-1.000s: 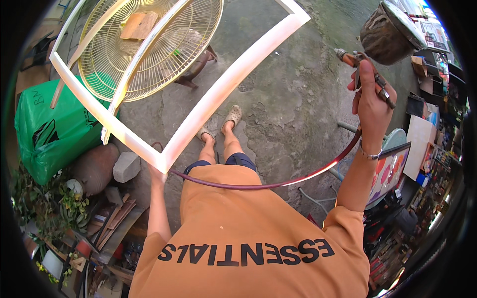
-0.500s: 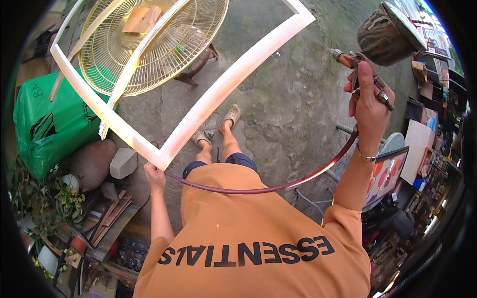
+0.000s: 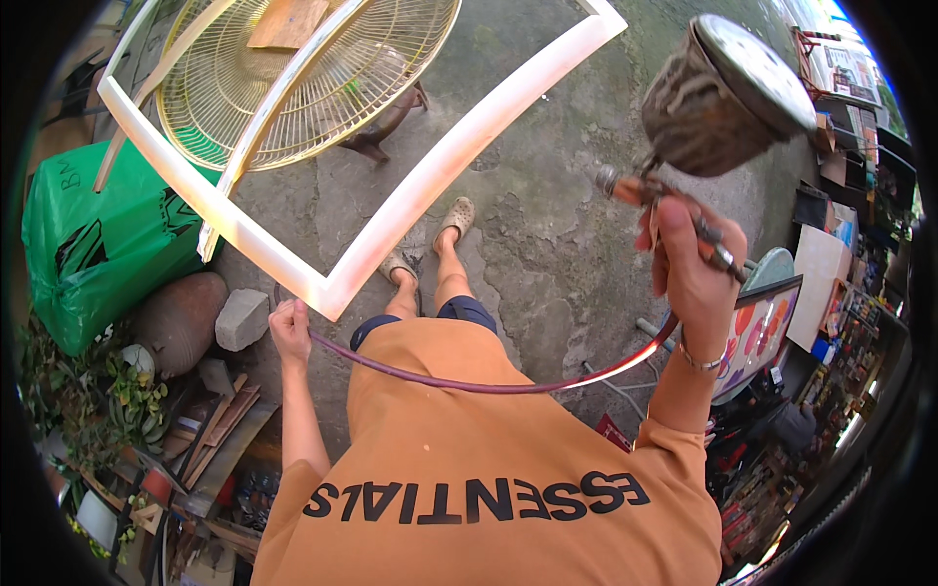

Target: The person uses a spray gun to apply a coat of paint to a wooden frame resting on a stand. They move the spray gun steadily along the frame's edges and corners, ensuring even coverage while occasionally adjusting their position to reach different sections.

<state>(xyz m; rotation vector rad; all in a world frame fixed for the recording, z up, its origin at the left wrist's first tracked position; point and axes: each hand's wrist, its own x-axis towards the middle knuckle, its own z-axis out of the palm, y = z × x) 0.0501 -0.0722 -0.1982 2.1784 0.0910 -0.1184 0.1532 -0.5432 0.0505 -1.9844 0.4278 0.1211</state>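
Note:
In my right hand [image 3: 699,264] is a worn spray gun [image 3: 674,210], gripped by its body, with a big paint-stained cup [image 3: 728,93] on top. Its nozzle points left, toward a white rectangular frame [image 3: 459,146]. A dark red hose [image 3: 469,387] sags from below the gun across my front to my left hand [image 3: 291,334]. The fingers of that hand are curled round the hose, close beside the frame's near corner. Whether they also touch the frame I cannot tell. The frame rests at an angle over a round wire fan guard [image 3: 303,107], with a pale strip of wood [image 3: 259,132] crossing it.
A full green plastic bag [image 3: 107,244] stands at the left, by a clay pot [image 3: 181,322] and a stone block [image 3: 242,320]. Plants and wood scraps lie nearer me. At the right are a framed colourful picture [image 3: 757,337] and cluttered shelves. The concrete floor [image 3: 547,244] is cracked.
My right hand has brought the spray gun and its cup leftward and a little nearer me. My left hand has shifted slightly left, away from the frame's corner.

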